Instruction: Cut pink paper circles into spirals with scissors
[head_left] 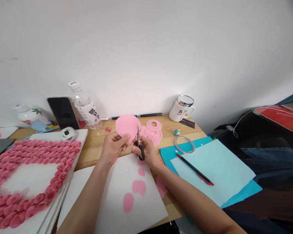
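My left hand (114, 145) pinches a round pink paper disc (127, 125) by its lower edge, holding it up above the table. In my right hand (147, 151) is a pair of scissors (141, 151) with black handles, its blades pointing up at the disc's right edge. Whether the blades are cutting into the paper I cannot tell. Just behind my right hand lies a pile of pink paper rings (153, 131). Below my hands, several pink paper scraps (139, 187) rest on a white board (112, 208).
Left, rolled pink paper flowers (56, 185) frame a white panel. A phone (63, 112) and a water bottle (86, 109) stand near the wall. Right, a mug (177, 111), a tape roll (185, 144) and a pen (194, 169) sit by light blue paper (219, 165).
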A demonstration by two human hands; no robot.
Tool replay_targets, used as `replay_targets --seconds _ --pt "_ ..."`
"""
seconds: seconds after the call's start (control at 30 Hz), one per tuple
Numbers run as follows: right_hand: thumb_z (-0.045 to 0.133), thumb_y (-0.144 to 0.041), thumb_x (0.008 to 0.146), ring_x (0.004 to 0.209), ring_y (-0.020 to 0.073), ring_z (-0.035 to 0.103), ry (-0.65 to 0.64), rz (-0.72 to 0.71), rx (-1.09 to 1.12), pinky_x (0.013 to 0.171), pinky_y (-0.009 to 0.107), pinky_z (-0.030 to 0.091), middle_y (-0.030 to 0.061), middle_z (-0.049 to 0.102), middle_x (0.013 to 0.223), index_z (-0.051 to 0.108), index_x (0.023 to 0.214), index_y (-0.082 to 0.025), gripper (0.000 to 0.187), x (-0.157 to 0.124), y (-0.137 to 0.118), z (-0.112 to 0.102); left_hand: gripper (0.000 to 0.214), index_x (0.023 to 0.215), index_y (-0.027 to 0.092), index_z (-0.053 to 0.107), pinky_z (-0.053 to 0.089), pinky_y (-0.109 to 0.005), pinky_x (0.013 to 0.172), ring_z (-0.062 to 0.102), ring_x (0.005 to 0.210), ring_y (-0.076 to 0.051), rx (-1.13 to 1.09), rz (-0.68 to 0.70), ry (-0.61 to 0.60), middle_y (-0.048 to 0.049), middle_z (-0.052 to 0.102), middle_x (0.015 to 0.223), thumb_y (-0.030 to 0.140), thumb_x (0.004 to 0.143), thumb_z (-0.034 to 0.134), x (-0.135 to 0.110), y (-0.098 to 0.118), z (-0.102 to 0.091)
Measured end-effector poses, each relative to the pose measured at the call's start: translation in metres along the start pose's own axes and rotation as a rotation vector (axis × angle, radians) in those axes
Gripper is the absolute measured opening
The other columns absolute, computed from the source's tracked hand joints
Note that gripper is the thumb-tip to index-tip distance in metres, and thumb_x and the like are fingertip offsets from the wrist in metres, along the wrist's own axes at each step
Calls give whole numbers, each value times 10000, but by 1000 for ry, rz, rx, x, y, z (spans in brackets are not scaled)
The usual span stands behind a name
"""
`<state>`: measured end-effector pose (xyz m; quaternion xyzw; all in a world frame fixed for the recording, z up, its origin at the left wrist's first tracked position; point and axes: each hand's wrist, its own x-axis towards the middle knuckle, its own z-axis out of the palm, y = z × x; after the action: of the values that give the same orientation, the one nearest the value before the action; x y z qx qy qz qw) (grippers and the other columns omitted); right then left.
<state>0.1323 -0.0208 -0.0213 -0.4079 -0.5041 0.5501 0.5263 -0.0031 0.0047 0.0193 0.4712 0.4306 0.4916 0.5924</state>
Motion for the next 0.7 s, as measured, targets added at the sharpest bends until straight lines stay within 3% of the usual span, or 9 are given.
replay_targets --seconds 0.17,0.33,0.53,0.7 --pt "697 -386 664 400 75 420 -14 12 14 401 196 308 -80 492 475 480 802 -194 321 0 4 2 268 555 150 547 293 -201 316 424 307 -54 -76 -60 -59 27 571 501 341 677 691 0 0 0" --pt "737 -408 632 410 68 404 -48 23 35 397 189 292 -74 502 507 477 812 -191 383 1 6 3 275 522 131 564 353 -200 355 418 333 -54 -68 -43 -19 30 512 420 314 662 715 1 -5 1" --pt "787 -358 609 565 106 492 -25 -33 92 545 235 390 -39 543 668 462 929 -210 480 2 4 -1 261 499 128 570 345 -204 365 430 346 -53 -6 -48 -7 11 549 459 279 637 732 1 -6 0" --pt "787 -361 626 599 115 495 -35 -46 86 576 244 384 -19 550 717 472 943 -205 474 2 7 -3 247 489 128 574 333 -198 365 432 339 -50 6 -36 -20 17 539 444 253 644 719 0 -2 2"
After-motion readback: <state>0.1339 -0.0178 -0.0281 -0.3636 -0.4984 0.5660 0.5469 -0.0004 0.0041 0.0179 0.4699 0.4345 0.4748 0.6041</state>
